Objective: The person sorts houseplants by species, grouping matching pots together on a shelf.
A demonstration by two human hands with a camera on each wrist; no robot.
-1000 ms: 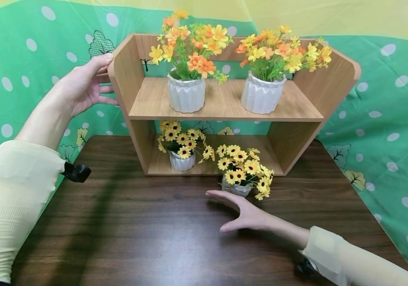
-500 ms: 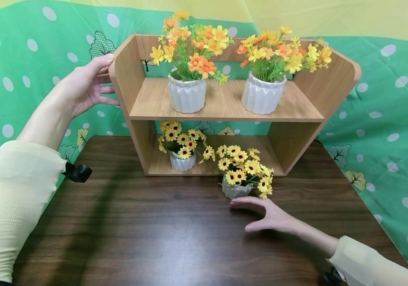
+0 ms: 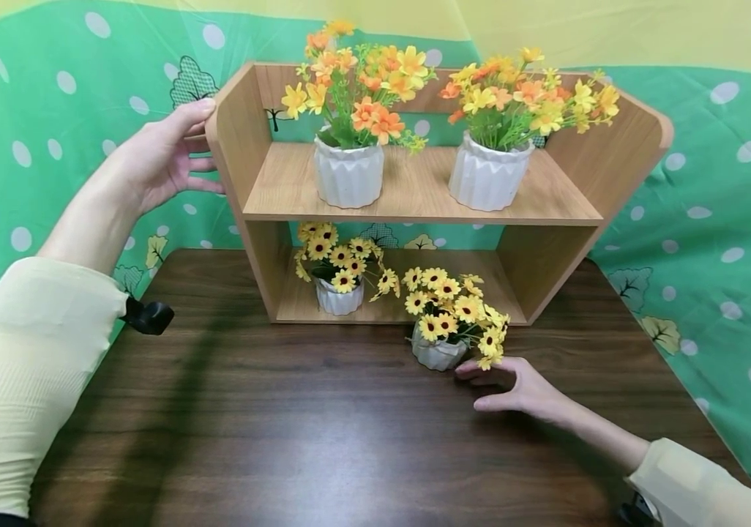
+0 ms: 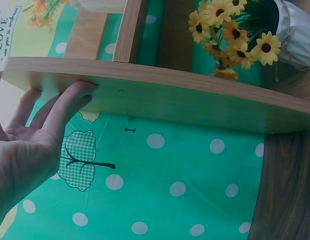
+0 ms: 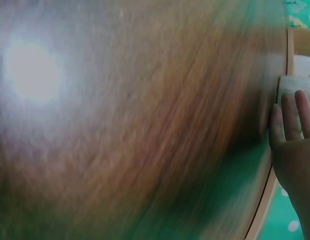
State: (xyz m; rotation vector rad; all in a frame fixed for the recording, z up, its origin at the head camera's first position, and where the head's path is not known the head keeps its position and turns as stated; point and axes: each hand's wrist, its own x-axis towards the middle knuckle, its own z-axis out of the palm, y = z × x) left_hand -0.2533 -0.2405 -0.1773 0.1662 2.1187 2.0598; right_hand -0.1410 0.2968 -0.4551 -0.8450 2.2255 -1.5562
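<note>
My left hand (image 3: 151, 157) rests against the outer left side of a two-tier wooden shelf (image 3: 421, 218). The left wrist view shows its fingertips touching the side panel (image 4: 160, 102). My right hand (image 3: 523, 388) has its fingers spread just above the table, at the right of a grey-white pot (image 3: 440, 351) of yellow, dark-centred daisies. This pot stands on the table before the lower tier. Whether the fingertips touch it, I cannot tell. Another pot of daisies (image 3: 339, 298) sits inside the lower tier at left. The right wrist view is mostly blurred, with the spread right hand (image 5: 295, 150) at its edge.
Two white ribbed pots, a left one (image 3: 349, 176) and a right one (image 3: 490, 176), stand on the upper tier with orange and yellow flowers. The dark wooden table (image 3: 283, 424) lies under the shelf. A green dotted cloth (image 3: 711, 241) hangs behind and beside it.
My right hand has moved rightward and slightly back toward the pot's right side. The pot stays on the table in about the same place. My left hand keeps its place on the shelf.
</note>
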